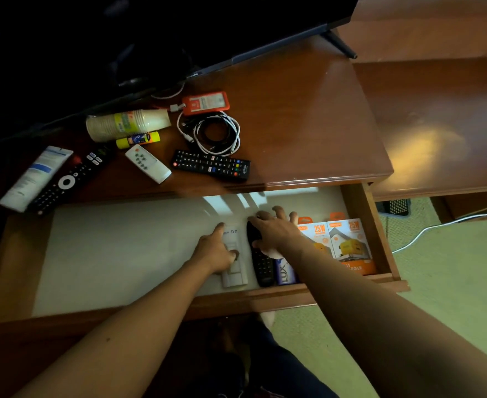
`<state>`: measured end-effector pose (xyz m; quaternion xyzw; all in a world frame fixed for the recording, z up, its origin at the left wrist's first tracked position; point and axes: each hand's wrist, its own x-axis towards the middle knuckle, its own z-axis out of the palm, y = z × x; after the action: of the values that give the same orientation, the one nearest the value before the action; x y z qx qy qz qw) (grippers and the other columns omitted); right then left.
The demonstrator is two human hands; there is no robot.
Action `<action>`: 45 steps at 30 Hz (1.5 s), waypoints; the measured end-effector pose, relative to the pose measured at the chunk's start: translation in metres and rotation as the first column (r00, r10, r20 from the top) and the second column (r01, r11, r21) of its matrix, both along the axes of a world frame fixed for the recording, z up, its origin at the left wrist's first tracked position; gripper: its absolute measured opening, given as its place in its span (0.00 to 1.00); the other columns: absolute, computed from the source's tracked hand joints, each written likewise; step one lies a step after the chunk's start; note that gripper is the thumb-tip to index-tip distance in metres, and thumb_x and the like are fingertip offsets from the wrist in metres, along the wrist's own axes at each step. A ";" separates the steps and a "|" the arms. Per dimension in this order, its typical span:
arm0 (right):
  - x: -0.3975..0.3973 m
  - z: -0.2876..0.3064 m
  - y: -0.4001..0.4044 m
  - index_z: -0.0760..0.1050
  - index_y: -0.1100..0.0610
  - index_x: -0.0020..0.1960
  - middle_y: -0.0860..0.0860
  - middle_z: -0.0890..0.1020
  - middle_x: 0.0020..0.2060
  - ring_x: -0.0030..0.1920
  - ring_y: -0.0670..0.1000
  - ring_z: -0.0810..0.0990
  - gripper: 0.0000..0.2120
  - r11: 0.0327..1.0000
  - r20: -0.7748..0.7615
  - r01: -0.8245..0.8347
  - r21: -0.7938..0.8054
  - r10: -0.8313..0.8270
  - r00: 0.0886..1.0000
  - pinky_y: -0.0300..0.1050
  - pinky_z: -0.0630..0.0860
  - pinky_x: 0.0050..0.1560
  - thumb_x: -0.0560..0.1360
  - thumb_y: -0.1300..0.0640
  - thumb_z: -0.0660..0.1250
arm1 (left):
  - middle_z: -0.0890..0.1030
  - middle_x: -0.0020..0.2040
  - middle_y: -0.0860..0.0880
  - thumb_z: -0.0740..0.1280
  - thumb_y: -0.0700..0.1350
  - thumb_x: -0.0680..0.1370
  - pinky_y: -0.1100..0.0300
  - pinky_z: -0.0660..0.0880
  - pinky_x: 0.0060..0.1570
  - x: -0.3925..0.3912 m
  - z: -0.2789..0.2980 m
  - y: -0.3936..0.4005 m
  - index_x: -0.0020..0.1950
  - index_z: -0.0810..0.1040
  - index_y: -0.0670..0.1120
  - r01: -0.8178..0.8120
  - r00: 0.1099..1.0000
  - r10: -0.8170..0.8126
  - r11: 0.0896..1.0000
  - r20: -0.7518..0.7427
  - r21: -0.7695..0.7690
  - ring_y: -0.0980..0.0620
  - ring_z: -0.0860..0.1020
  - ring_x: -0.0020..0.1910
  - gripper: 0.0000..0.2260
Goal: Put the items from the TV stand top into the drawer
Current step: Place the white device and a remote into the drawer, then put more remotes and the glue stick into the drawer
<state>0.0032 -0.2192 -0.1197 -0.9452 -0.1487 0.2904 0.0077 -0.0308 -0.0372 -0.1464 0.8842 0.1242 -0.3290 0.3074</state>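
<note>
The drawer [121, 254] is pulled out below the TV stand top [308, 124]. Inside it, my left hand [216, 251] grips a white remote [233, 278] lying flat. My right hand [274, 231] rests on a black remote [262, 268] beside it. A Lux soap box [284, 273] and two orange charger boxes [337, 242] fill the drawer's right end. On the top lie a black remote [212, 165], a small white remote [147, 163], a long black remote [70, 179], a white tube [35, 176], a glue stick [139, 138], stacked paper cups [127, 123], coiled cables [213, 133] and an orange card holder [206, 102].
A TV [150, 33] stands at the back of the stand, its foot [340, 44] near the right corner. A lower wooden surface [443, 116] adjoins on the right. A white cable [437, 228] runs over the green carpet. The drawer's left half has a bare white liner.
</note>
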 end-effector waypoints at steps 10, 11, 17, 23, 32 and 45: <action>0.001 0.000 -0.004 0.60 0.44 0.77 0.48 0.64 0.76 0.75 0.61 0.53 0.32 0.998 -0.004 0.039 0.048 -0.039 0.999 0.66 0.55 0.67 0.76 0.43 0.68 | 0.76 0.65 0.43 0.74 0.52 0.73 0.57 0.78 0.52 -0.005 0.002 -0.016 0.79 0.56 0.54 0.026 1.000 -0.025 0.999 0.017 -0.048 0.45 0.79 0.54 0.40; 0.000 0.000 -0.005 0.60 0.44 0.77 0.48 0.64 0.76 0.75 0.61 0.53 0.32 0.998 -0.003 0.041 0.052 -0.041 0.999 0.66 0.55 0.67 0.76 0.44 0.68 | 0.76 0.64 0.43 0.73 0.52 0.73 0.57 0.78 0.50 -0.005 0.003 -0.016 0.79 0.56 0.54 0.025 1.000 -0.024 0.999 0.015 -0.047 0.45 0.79 0.53 0.40; -0.001 0.003 -0.005 0.60 0.45 0.78 0.48 0.64 0.76 0.76 0.61 0.53 0.33 0.997 0.008 0.044 0.059 -0.045 0.999 0.67 0.54 0.68 0.76 0.44 0.69 | 0.79 0.58 0.44 0.72 0.49 0.74 0.54 0.79 0.51 -0.003 0.008 -0.015 0.80 0.55 0.52 0.098 0.995 -0.098 0.994 0.019 -0.043 0.47 0.80 0.51 0.40; -0.007 0.000 -0.003 0.58 0.46 0.78 0.48 0.61 0.77 0.77 0.62 0.50 0.33 0.997 0.020 0.052 0.062 -0.053 0.998 0.68 0.53 0.69 0.78 0.46 0.67 | 0.77 0.63 0.43 0.73 0.50 0.74 0.55 0.79 0.52 -0.006 0.007 -0.014 0.81 0.53 0.54 0.087 0.996 -0.086 0.996 0.015 -0.032 0.46 0.79 0.53 0.41; -0.018 0.000 0.001 0.58 0.48 0.78 0.51 0.56 0.79 0.78 0.62 0.46 0.31 0.992 0.011 0.095 0.088 -0.096 0.995 0.71 0.49 0.71 0.78 0.50 0.66 | 0.78 0.58 0.41 0.71 0.53 0.75 0.57 0.73 0.41 -0.009 0.010 -0.010 0.81 0.49 0.54 0.154 0.988 -0.154 0.988 0.006 0.007 0.44 0.80 0.50 0.41; -0.011 0.064 0.063 0.79 0.53 0.57 0.51 0.80 0.55 0.58 0.58 0.75 0.14 0.857 0.390 0.173 0.485 -0.389 0.835 0.54 0.72 0.55 0.74 0.58 0.63 | 0.83 0.49 0.44 0.69 0.41 0.74 0.55 0.77 0.50 0.011 0.087 0.053 0.59 0.80 0.43 -0.133 0.816 0.143 0.989 0.560 -0.059 0.43 0.81 0.49 0.13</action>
<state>-0.0077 -0.1566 -0.0553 -0.9728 -0.0620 0.0052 0.2229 -0.0196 0.0159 -0.0593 0.9278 0.0891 -0.0321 0.3610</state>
